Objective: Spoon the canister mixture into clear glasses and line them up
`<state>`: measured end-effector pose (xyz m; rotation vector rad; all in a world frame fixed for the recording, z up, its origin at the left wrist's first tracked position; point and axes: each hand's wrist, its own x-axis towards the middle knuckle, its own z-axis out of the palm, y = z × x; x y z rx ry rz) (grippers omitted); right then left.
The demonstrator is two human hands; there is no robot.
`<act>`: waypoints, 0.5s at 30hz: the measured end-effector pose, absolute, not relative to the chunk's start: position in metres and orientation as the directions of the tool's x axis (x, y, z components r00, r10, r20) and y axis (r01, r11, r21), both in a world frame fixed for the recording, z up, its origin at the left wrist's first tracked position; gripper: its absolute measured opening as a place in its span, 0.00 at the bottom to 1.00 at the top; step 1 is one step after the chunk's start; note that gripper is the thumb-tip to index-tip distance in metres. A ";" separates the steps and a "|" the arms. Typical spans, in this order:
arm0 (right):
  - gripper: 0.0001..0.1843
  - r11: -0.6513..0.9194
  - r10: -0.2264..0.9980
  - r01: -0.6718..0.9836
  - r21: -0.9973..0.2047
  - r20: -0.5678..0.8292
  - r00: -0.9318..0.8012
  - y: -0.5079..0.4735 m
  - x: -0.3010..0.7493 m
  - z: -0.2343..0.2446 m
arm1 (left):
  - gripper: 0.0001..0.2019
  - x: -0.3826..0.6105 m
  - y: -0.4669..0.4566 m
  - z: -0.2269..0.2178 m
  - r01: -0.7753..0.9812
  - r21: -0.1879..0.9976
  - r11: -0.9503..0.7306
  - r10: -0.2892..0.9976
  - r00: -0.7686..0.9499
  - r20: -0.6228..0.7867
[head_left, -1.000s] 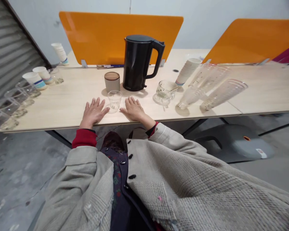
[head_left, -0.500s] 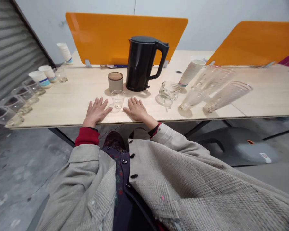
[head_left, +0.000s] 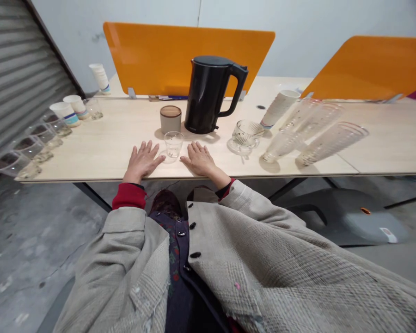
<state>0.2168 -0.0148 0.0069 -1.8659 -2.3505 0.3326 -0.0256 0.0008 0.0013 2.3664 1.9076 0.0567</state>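
Note:
My left hand (head_left: 143, 162) lies flat on the pale wooden table (head_left: 125, 115), fingers spread. My right hand (head_left: 199, 159) rests flat too, its fingers stretched forward. Between them stands a small clear plastic cup (head_left: 174, 144), upright, apart from both hands. Behind the cup is a grey canister (head_left: 170, 121) with a wooden lid. To its right stands a black electric kettle (head_left: 208, 97), handle toward the right. Farther right, a ribbed glass cup (head_left: 244, 133) sits on a clear saucer with what looks like a spoon.
Stacks of clear plastic cups (head_left: 333, 143) and a paper cup stack (head_left: 279, 110) stand at the right. Along the left end are several clear cups (head_left: 29, 147), paper cups (head_left: 65, 113) and another paper stack (head_left: 100, 78). Orange dividers (head_left: 152, 58) rise behind; a grey chair (head_left: 346, 215) is below right.
The whole view has shifted slightly, so everything appears a little farther right and lower. Both hands stay flat on the table, and the objects keep their places.

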 end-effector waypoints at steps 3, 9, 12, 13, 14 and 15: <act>0.44 0.219 0.971 0.944 -0.245 -0.037 -0.235 -0.014 0.218 0.005 | 0.40 -0.026 0.001 0.000 0.972 0.106 -0.210 0.976 0.215 -0.032; 0.44 0.216 0.972 0.946 -0.243 -0.033 -0.231 -0.012 0.219 0.001 | 0.39 -0.026 0.000 0.001 0.972 0.104 -0.210 0.975 0.215 -0.046; 0.43 0.228 0.970 0.943 -0.241 -0.023 -0.240 -0.010 0.220 -0.001 | 0.39 -0.026 0.000 0.001 0.973 0.102 -0.209 0.976 0.214 -0.046; 0.43 0.229 0.970 0.943 -0.241 -0.021 -0.241 -0.010 0.220 -0.001 | 0.40 -0.026 0.000 0.001 0.973 0.103 -0.207 0.976 0.213 -0.045; 0.43 0.228 0.971 0.943 -0.241 -0.021 -0.240 -0.010 0.220 -0.002 | 0.40 -0.026 0.001 0.000 0.973 0.106 -0.206 0.976 0.212 -0.044; 0.43 0.227 0.971 0.943 -0.243 -0.020 -0.239 -0.009 0.220 -0.002 | 0.40 -0.027 0.001 0.000 0.972 0.108 -0.206 0.976 0.212 -0.042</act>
